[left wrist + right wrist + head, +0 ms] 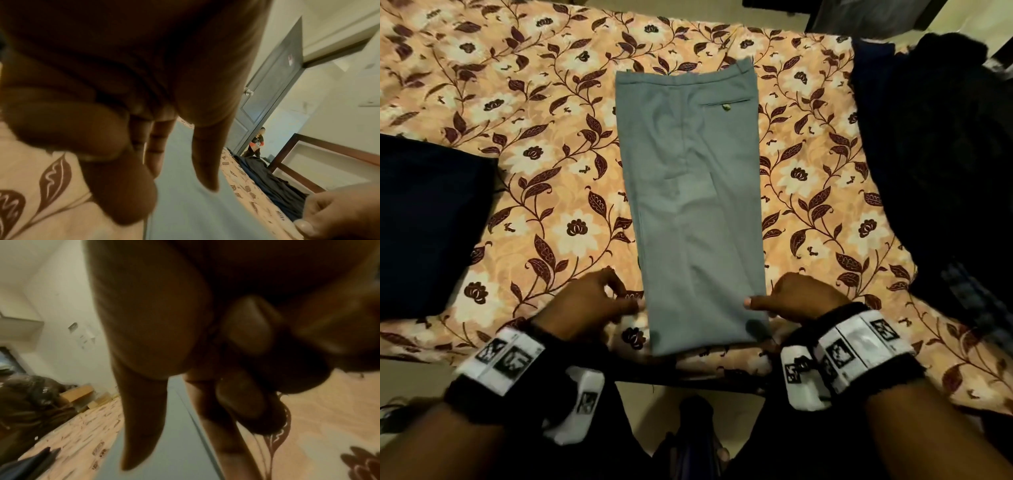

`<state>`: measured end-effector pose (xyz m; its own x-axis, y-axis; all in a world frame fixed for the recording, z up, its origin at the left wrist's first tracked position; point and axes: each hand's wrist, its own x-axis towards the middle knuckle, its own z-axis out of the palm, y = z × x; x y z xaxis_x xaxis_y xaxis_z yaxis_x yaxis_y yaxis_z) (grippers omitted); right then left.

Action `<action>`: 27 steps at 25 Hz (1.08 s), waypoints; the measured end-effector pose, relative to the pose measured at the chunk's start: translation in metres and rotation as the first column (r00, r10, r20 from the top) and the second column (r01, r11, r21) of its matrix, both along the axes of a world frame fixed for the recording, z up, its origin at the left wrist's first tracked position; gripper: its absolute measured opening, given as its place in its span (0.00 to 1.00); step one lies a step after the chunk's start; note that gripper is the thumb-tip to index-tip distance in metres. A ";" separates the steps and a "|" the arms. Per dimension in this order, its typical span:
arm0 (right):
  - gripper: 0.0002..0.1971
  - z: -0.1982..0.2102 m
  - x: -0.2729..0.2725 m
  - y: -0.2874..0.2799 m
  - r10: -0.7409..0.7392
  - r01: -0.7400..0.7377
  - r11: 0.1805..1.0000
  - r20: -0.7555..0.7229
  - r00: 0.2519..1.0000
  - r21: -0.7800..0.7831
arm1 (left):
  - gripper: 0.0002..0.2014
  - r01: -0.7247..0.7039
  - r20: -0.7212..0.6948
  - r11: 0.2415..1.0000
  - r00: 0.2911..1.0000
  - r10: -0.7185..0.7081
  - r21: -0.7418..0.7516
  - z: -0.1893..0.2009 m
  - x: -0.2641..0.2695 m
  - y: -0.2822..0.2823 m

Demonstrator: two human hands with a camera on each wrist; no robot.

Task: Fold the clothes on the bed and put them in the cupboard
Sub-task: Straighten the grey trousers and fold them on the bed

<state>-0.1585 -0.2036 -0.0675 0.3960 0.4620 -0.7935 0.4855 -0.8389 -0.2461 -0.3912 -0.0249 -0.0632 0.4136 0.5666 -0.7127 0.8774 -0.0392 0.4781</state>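
Grey-blue trousers (688, 188) lie flat on the floral bedsheet (534, 137), folded lengthwise, with the waistband far from me and the hem at the near bed edge. My left hand (619, 303) is at the left edge near the hem, its thumb reaching over the cloth (185, 211) and fingers at the edge, pinching it. My right hand (762, 303) holds the right edge opposite, with the thumb on top of the fabric (174, 451) and the index finger running along the edge.
A folded dark navy garment (431, 222) lies on the bed to the left. A dark heap of clothes (928, 154) fills the right side. The bed's near edge (688, 377) is at my legs. A grey door (273, 97) stands open with a person (257, 142) beyond it.
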 end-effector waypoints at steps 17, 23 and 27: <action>0.05 -0.070 0.047 0.164 -0.465 0.542 0.622 -0.290 0.836 0.565 | 0.20 -0.287 0.132 0.917 0.957 0.260 0.276 -0.090 0.125 0.111; 0.07 -0.079 0.056 0.157 -0.430 0.418 0.604 -0.164 0.888 0.679 | 0.08 -0.246 0.212 0.917 0.960 0.184 0.315 -0.077 0.130 0.107; 0.03 -0.071 0.071 0.149 -0.452 0.441 0.485 -0.215 0.866 0.755 | 0.11 -0.450 0.607 0.889 0.732 0.311 0.087 -0.057 0.143 0.099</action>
